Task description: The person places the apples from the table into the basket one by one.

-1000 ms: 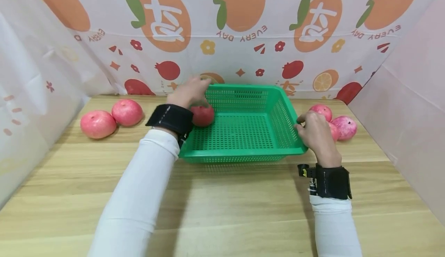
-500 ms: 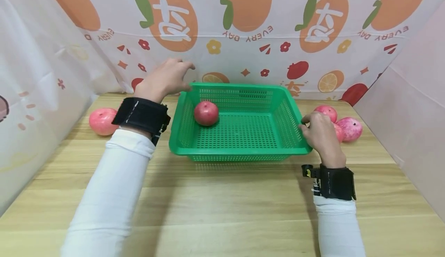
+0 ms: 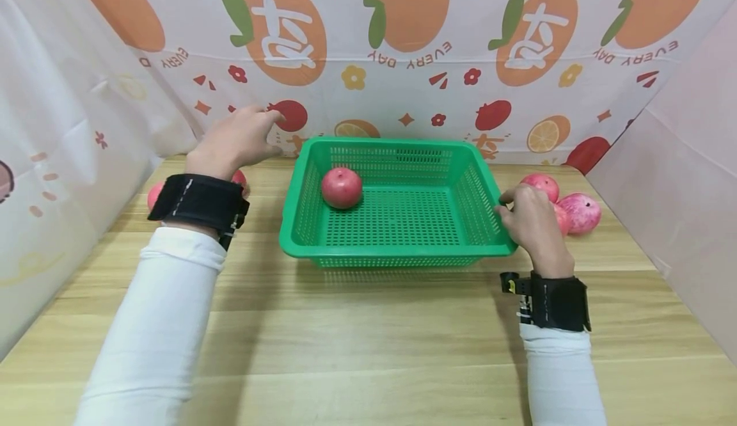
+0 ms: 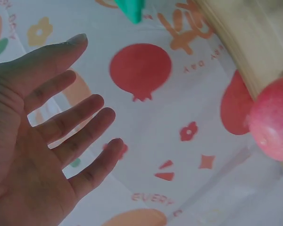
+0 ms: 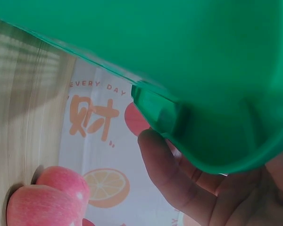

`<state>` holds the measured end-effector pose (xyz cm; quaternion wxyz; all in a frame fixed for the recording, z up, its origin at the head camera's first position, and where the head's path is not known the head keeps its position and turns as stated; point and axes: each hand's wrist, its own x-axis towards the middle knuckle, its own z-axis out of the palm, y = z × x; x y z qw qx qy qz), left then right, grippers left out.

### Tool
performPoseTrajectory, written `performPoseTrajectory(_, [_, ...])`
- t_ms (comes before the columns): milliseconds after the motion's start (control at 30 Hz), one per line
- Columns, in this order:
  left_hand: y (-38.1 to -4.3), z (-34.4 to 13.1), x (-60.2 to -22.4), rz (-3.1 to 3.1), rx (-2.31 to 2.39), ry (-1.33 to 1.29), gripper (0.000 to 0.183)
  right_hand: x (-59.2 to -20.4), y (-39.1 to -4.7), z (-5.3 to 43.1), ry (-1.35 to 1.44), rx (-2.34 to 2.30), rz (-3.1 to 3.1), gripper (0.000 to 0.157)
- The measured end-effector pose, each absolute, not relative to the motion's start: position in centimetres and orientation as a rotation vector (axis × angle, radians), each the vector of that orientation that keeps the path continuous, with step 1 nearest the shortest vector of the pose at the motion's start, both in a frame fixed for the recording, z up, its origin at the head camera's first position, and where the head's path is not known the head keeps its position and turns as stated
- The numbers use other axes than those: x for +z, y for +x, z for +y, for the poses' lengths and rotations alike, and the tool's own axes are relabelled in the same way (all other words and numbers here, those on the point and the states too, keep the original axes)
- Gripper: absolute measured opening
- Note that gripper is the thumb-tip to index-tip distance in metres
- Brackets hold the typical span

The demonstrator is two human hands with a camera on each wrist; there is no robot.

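A green plastic basket (image 3: 397, 251) stands on the table with one round red fruit (image 3: 342, 188) inside, near its left end. With curled fingers my right hand (image 3: 532, 228) grips the basket's right rim; the right wrist view shows the thumb (image 5: 162, 172) under the rim's edge. My left hand (image 3: 233, 141) is raised left of the basket, holding nothing, its fingers spread apart in the left wrist view. Below it are two pink fruits, a far one (image 3: 240, 181) and a left one (image 3: 154, 194), both mostly hidden by the hand and wrist strap.
Right of the basket, close by my right hand, lie a pink fruit (image 3: 541, 186), a mottled purple-pink fruit (image 3: 580, 213) and another partly covered one (image 3: 561, 220). A fruit-printed curtain (image 3: 397, 87) hangs behind the wooden table (image 3: 403, 349), and plain cloth walls flank both sides.
My left hand has let go of the red fruit in the basket and moved out over the left rim to the left fruits. The right hand stays on the rim.
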<state>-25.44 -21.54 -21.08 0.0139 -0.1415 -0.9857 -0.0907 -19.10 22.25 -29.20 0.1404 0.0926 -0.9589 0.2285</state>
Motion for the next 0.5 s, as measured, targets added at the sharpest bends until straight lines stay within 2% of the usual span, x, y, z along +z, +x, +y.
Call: performPoseTrajectory(500, [-25.3,-26.0,-24.0,-3.069,-0.358,-0.366,0.051,-29.1,-19.1,22.2,0.259,0.664,-2.781,0.020])
